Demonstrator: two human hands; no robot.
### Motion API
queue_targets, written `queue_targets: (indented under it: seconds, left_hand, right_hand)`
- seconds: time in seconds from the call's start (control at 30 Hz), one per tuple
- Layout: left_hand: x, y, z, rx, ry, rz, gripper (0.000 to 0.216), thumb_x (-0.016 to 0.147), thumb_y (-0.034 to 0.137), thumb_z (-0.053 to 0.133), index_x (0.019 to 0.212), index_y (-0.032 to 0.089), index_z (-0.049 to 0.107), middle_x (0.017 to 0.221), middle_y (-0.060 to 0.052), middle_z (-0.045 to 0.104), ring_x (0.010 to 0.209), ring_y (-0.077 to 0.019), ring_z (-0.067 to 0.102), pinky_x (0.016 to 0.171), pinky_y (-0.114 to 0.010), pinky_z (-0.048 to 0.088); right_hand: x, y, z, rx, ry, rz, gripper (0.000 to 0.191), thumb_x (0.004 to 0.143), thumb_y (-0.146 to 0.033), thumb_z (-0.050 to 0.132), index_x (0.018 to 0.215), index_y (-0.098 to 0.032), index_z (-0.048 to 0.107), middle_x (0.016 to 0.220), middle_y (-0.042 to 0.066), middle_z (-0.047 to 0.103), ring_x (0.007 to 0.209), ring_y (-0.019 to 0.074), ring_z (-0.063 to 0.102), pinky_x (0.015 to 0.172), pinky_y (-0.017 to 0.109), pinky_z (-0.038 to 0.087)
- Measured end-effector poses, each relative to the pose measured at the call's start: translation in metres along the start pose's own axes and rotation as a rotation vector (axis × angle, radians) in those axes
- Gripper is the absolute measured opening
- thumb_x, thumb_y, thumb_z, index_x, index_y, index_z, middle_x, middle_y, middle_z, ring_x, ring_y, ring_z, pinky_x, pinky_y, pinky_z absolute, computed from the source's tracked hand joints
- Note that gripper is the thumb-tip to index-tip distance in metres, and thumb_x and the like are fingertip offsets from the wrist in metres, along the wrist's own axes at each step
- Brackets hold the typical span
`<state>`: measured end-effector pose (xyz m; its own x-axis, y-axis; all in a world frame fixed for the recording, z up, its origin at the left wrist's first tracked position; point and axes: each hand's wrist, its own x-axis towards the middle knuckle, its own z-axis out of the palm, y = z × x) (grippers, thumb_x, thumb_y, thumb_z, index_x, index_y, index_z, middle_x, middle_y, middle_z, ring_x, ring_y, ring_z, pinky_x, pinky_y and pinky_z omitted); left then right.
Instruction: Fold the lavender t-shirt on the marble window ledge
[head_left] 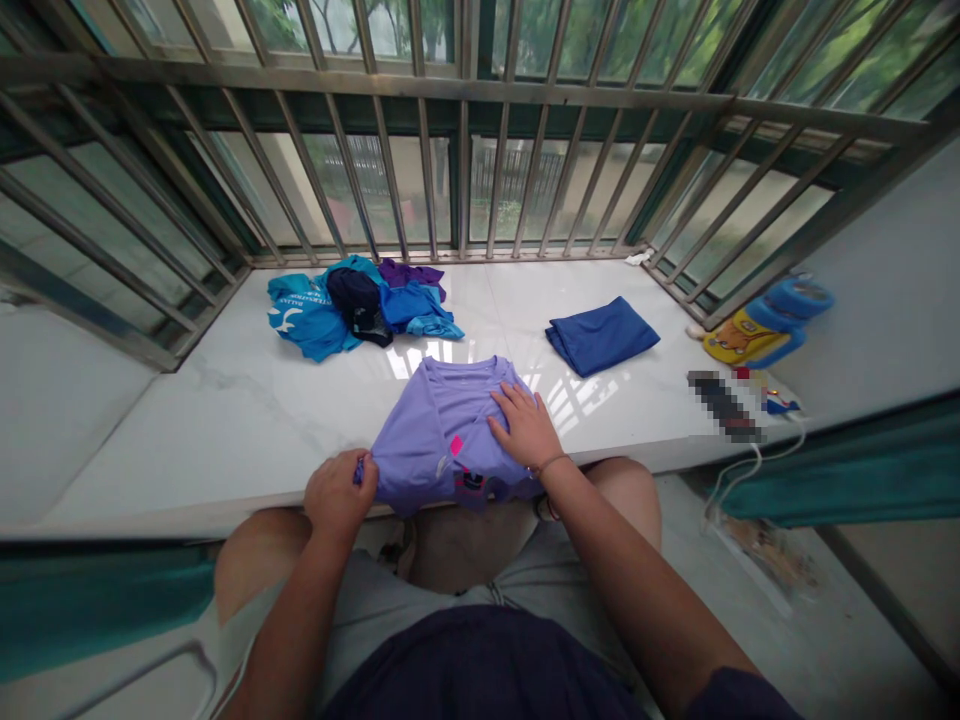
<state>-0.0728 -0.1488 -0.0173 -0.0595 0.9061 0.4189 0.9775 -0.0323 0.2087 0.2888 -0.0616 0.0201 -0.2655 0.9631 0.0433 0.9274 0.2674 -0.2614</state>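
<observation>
A lavender shirt (412, 430) lies on the white ledge (202, 430) in the middle of the frame, its neckline pointing up toward the window bars (637, 95) and its lower end reaching the ledge's front edge, just above the person's lap. There's a bright pink patch on the shirt, with some darker print below it.

The left hand (339, 492), left of centre, has its fingers curled closed on the shirt's side edge, with a bit of the cloth bunched between thumb and fingers. The right hand (527, 425) lies palm down on the other side of the shirt, fingers loosely spread and gripping nothing; I can see a thin bracelet (553, 465) on that wrist.

Farther back, left of the upper middle, sits a rumpled heap of clothes (300, 312), mostly bright blue, with a black piece and a purple piece among them. Well apart from it, right of centre, a dark blue cloth (604, 335) lies folded flat. Toward the right edge stands a blue and yellow bottle (757, 322), leaning in my view, and near it lies a dark thing (724, 405) too blurred to make out. A pale cable (750, 464) droops over the ledge there, beside a teal curtain (847, 465).
</observation>
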Motion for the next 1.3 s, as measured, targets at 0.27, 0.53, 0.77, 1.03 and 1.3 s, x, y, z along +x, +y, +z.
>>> queue_targets:
  seconds: [0.27,0.53,0.77,1.03,1.3]
  left_hand:
    - [0.006,0.006,-0.008,0.075,-0.138,-0.095,0.037,0.108,0.040,0.047,0.103,0.023,0.078,0.090,-0.011,0.081,0.087,-0.0310,0.075,0.074,-0.039,0.048]
    - [0.037,0.024,-0.020,0.089,-0.243,-0.163,0.031,0.106,0.040,0.051,0.118,0.021,0.072,0.108,-0.015,0.079,0.097,-0.0353,0.074,0.077,-0.043,0.054]
    - [0.092,0.066,0.017,-0.166,-0.234,0.197,0.041,0.109,0.029,0.046,0.140,0.023,0.071,0.149,-0.014,0.072,0.137,-0.0314,0.065,0.118,-0.048,0.052]
    - [0.150,0.081,0.050,-0.022,-0.330,0.091,0.053,0.111,0.042,0.049,0.157,0.023,0.065,0.165,-0.020,0.060,0.147,-0.0417,0.057,0.121,-0.060,0.045]
    - [0.187,0.073,0.056,-0.112,-0.333,-0.056,0.052,0.106,0.045,0.056,0.146,0.014,0.068,0.145,-0.024,0.070,0.135,-0.0412,0.063,0.108,-0.052,0.053]
  right_hand:
    - [0.001,-0.003,0.001,-0.066,-0.063,0.035,0.064,0.116,-0.053,0.044,0.175,-0.027,0.044,0.186,0.010,0.032,0.172,0.0338,0.029,0.137,0.072,0.018]
    - [0.003,-0.003,0.001,-0.104,-0.114,0.040,0.069,0.117,-0.057,0.037,0.179,-0.028,0.035,0.189,0.009,0.021,0.175,0.0352,0.019,0.134,0.081,0.012]
    - [0.004,-0.003,0.003,-0.107,-0.117,0.040,0.069,0.117,-0.057,0.037,0.180,-0.028,0.033,0.189,0.009,0.020,0.175,0.0349,0.018,0.134,0.081,0.012]
    - [0.007,0.003,-0.008,-0.083,-0.173,0.010,0.068,0.117,-0.057,0.040,0.178,-0.028,0.037,0.188,0.013,0.025,0.174,0.0371,0.022,0.131,0.084,0.014]
    - [0.065,0.019,-0.027,-0.080,0.050,0.155,0.045,0.118,-0.037,0.045,0.154,-0.019,0.064,0.150,0.020,0.071,0.135,0.0329,0.067,0.116,0.048,0.050]
